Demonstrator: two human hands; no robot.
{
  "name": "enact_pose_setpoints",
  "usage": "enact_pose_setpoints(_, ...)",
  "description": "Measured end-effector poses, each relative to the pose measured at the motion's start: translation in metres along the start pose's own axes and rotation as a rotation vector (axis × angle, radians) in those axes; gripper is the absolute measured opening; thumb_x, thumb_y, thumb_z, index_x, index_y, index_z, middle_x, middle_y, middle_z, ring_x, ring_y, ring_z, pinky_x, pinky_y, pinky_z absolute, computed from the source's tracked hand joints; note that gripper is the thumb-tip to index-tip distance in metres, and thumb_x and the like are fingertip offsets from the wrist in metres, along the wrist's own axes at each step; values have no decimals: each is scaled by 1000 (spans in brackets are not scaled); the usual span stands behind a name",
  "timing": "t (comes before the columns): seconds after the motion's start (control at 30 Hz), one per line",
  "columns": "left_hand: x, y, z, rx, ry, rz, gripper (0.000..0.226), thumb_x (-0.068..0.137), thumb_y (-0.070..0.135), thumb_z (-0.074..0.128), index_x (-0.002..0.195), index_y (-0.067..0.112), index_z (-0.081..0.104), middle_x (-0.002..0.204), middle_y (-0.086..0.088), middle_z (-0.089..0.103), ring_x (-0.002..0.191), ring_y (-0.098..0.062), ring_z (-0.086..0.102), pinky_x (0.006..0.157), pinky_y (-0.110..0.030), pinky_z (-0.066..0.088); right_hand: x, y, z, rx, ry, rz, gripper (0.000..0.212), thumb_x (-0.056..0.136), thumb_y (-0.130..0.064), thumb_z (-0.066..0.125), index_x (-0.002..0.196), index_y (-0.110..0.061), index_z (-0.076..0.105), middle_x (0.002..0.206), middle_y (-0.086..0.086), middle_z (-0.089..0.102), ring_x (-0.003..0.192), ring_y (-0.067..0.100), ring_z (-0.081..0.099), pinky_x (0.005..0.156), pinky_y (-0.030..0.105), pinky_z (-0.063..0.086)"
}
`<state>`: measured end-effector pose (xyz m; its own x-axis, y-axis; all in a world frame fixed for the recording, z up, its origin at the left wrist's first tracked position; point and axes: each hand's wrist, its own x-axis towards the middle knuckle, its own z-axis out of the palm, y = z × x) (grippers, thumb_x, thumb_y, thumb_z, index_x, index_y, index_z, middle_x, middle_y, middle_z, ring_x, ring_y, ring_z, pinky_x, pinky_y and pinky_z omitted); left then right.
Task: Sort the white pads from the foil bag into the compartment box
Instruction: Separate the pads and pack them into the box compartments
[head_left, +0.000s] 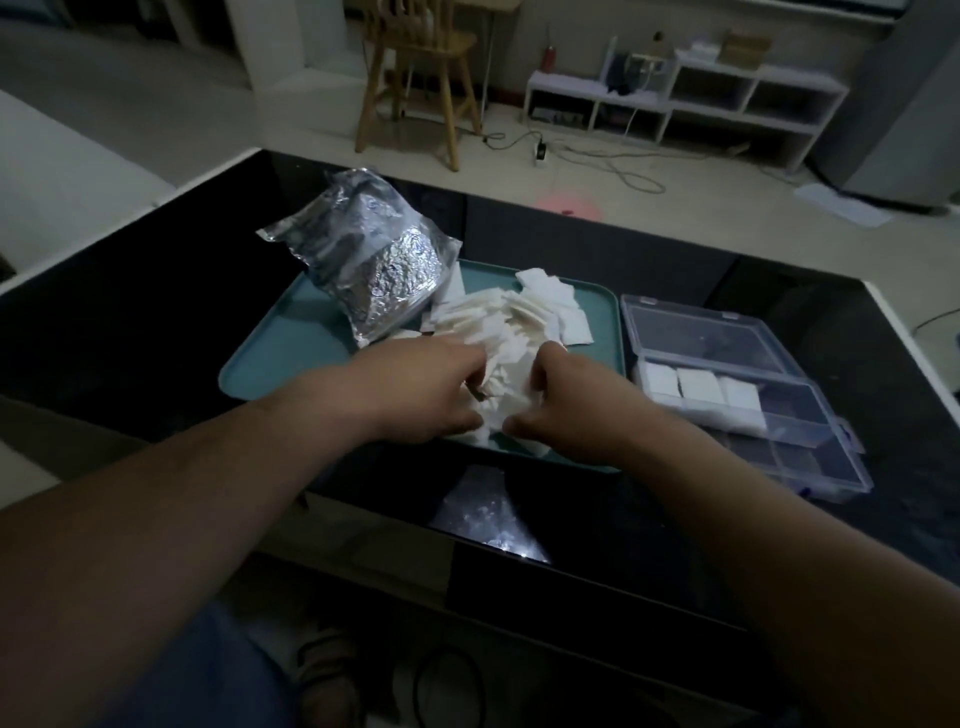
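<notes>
A heap of white pads (511, 325) lies on a teal tray (291, 353), next to a crumpled foil bag (371, 260) at the tray's back left. My left hand (426, 392) and my right hand (569, 402) face each other at the heap's near end, fingers curled round a bunch of pads (498, 400) pressed between them. The clear compartment box (737, 384) stands open right of the tray. Three pads (698, 387) fill neighbouring compartments in its back row.
The tray and box sit on a dark glossy table (156, 291) with a pale rim. Beyond the far edge are a wooden chair (415, 78), a low white shelf (685, 98) and cables on the floor. My legs show under the table's near edge.
</notes>
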<state>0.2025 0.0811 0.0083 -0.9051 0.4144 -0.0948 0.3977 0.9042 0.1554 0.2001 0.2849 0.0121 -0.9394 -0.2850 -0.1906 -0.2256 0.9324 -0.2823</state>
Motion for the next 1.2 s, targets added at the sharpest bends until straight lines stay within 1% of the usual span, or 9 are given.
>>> enact_pose_setpoints(0.27, 7, -3, 7, -23, -109, 12, 45, 85, 44, 76, 125, 34, 58, 120, 2, 58, 111, -22, 59, 85, -33, 46, -2, -14, 9, 43, -23, 65, 36, 82, -36, 78, 106, -25, 53, 91, -1, 64, 87, 25, 63, 75, 37, 55)
enact_pose_setpoints(0.47, 9, -4, 11, -80, -75, 20, 36, 84, 39, 75, 114, 30, 59, 106, 4, 51, 108, -24, 56, 91, -37, 47, -1, -3, 12, 68, 5, -4, 29, 89, -31, 74, 77, -16, 53, 75, -2, 57, 79, 25, 58, 61, 30, 41)
enact_pose_setpoints(0.6, 12, -1, 4, -147, 52, 24, 19, 90, 38, 67, 105, 27, 61, 98, 7, 59, 100, -20, 60, 79, -31, 44, -5, 8, -4, 360, 2, 30, 25, 98, -23, 72, 84, -3, 64, 78, 8, 72, 65, 18, 70, 48, 19, 44)
enact_pose_setpoints(0.73, 11, 14, -8, -685, 148, -185, 19, 98, 40, 58, 104, 23, 61, 97, 0, 72, 87, -19, 70, 81, -38, 57, -10, 8, -18, 522, 79, 68, 30, 97, -32, 72, 90, -3, 71, 74, 3, 77, 53, 6, 66, 48, 17, 43)
enact_pose_setpoints(0.87, 6, 46, -11, -1439, -43, -237, 36, 106, 47, 46, 109, 14, 61, 98, -15, 67, 83, -29, 67, 77, -43, 58, -9, -9, -15, 502, 378, 23, 25, 92, -36, 73, 80, -15, 69, 71, 0, 73, 67, 17, 70, 61, 34, 52)
enact_pose_setpoints(0.97, 10, 58, -8, -1682, 23, -187, 30, 108, 35, 45, 105, 14, 67, 93, -13, 66, 85, -28, 65, 81, -45, 59, -8, -26, -12, 420, 339, -109, 8, 92, -19, 65, 84, -20, 68, 78, -5, 71, 76, 18, 67, 63, 32, 49)
enact_pose_setpoints(1.03, 16, 52, -9, -1771, 84, -271, 21, 107, 27, 46, 105, 16, 65, 85, -9, 62, 71, -22, 61, 63, -32, 58, -4, -25, -16, 573, 224, -177, 10, 95, -16, 65, 100, -16, 74, 90, -1, 75, 86, 20, 70, 72, 34, 54)
enact_pose_setpoints(1.13, 18, 32, -17, -1837, 198, -510, 12, 99, 19, 49, 105, 16, 59, 74, -5, 52, 56, -19, 54, 49, -25, 51, 0, -4, -36, 905, 251, -29, 17, 100, -19, 64, 114, -19, 74, 101, -1, 77, 91, 13, 70, 79, 31, 57)
enact_pose_setpoints(1.2, 17, 21, -20, -1836, 271, -571, 16, 95, 17, 46, 104, 16, 59, 68, -4, 48, 54, -20, 50, 48, -25, 51, 4, 16, -39, 722, 324, 100, 13, 101, -25, 64, 110, -20, 71, 103, 0, 75, 91, 15, 70, 78, 33, 56)
